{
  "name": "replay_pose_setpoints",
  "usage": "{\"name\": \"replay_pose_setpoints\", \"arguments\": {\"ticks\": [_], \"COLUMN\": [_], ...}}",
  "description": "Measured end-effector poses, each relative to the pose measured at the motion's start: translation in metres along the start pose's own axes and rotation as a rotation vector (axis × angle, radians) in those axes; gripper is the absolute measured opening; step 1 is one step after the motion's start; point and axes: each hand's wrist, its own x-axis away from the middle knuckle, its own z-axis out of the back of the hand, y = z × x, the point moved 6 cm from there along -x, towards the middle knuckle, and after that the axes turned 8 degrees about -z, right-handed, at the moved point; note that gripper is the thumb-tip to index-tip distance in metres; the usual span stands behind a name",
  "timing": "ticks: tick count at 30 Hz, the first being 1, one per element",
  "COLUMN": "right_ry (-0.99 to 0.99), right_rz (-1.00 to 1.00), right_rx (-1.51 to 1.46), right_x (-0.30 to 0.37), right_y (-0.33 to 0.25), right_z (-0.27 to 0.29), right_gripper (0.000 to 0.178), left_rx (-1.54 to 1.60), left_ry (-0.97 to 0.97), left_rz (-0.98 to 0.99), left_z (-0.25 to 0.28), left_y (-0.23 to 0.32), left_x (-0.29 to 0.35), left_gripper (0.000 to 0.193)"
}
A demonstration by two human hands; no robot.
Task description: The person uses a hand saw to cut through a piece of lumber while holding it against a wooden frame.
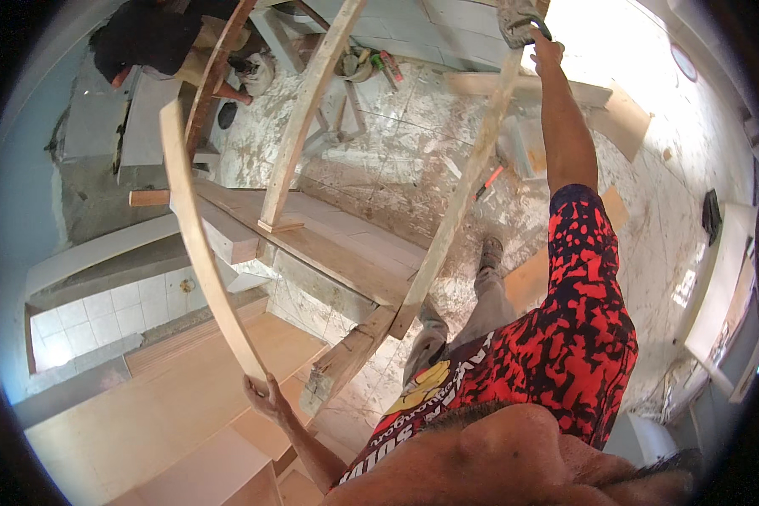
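Observation:
My left hand is closed round the lower end of a long, pale wooden batten. From there the batten rises to the upper left. Far to the upper right, my outstretched right hand grips the black handle of a grey tool. The top of that tool blurs, so its exact kind does not show. Beneath it runs a long timber, slanting down to a rough wooden block. Whether tool and timber touch, I cannot tell.
A wooden bench stands in the middle, with an upright post beside it. Plywood sheets lie at lower left. Another person is at upper left. A red-handled tool and a bucket sit on the dusty floor.

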Motion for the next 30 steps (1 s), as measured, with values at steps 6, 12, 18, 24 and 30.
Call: {"name": "replay_pose_setpoints", "arguments": {"ticks": [6,12,18,24,30], "right_ry": [0.077,-0.258,-0.448,-0.048,0.148], "right_rz": [0.018,0.262,0.377,0.185,0.095], "right_rx": [0.009,-0.337,-0.49,-0.211,0.071], "right_x": [-0.093,0.041,0.16,0.317,0.464], "right_y": [-0.01,-0.054,-0.074,0.059,0.237], "right_z": [0.001,0.043,0.263,0.518,0.659], "right_gripper": [0.08,0.02,0.03,0.018,0.008], "left_rx": [-0.009,-0.111,0.022,0.268,0.637], "left_ry": [0.218,0.291,0.323,0.287,-0.02], "left_rz": [-0.045,-0.012,-0.081,-0.126,-0.114], "left_z": [0.028,0.071,0.101,0.132,0.122], "left_y": [-0.021,-0.032,-0.045,-0.041,-0.009], "left_x": [0.005,0.054,0.055,0.09,0.121], "left_gripper": [0.058,0.06,0.061,0.063,0.064]}}
